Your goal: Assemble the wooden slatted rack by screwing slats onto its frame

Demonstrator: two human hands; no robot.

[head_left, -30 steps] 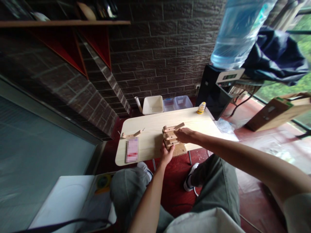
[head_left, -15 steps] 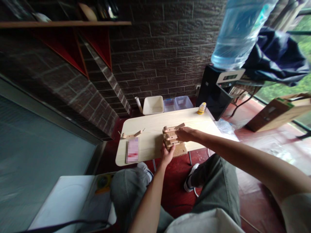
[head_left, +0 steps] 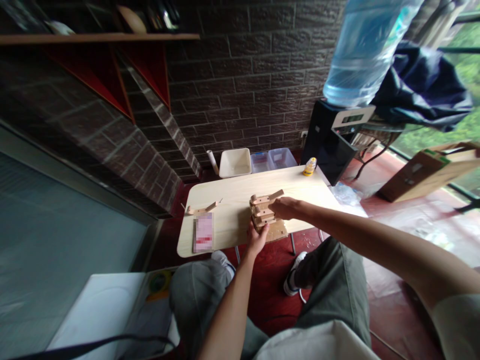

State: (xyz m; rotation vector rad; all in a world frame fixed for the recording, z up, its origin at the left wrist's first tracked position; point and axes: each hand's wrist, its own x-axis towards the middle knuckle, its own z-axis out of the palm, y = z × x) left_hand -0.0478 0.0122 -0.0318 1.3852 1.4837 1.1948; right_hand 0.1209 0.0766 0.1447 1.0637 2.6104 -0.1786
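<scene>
Several light wooden pieces (head_left: 263,211), with dark round holes in their sides, lie in parallel rows on a brown cardboard piece (head_left: 276,231). My left hand (head_left: 258,240) grips the near left side of this stack, its thumb against the nearest wooden piece and its fingers partly hidden at the edge. My right hand (head_left: 284,207) is closed over the right ends of the rows; what its fingers hold is hidden. Beyond it, one wooden end (head_left: 277,193) sticks up at an angle. Farther left on the table lies a similar wooden piece (head_left: 202,208) with thin rods at its ends.
The pale table (head_left: 232,200) carries a pink blurred booklet (head_left: 203,232) and a yellow-capped bottle (head_left: 309,166). Behind it stand a cream bin (head_left: 235,162) and clear plastic boxes (head_left: 281,158). A water dispenser (head_left: 326,140) is at the back right, with a cardboard box (head_left: 416,172) farther right.
The whole view has shifted slightly. Both hands stay at the wooden pieces, with hardly any visible movement.
</scene>
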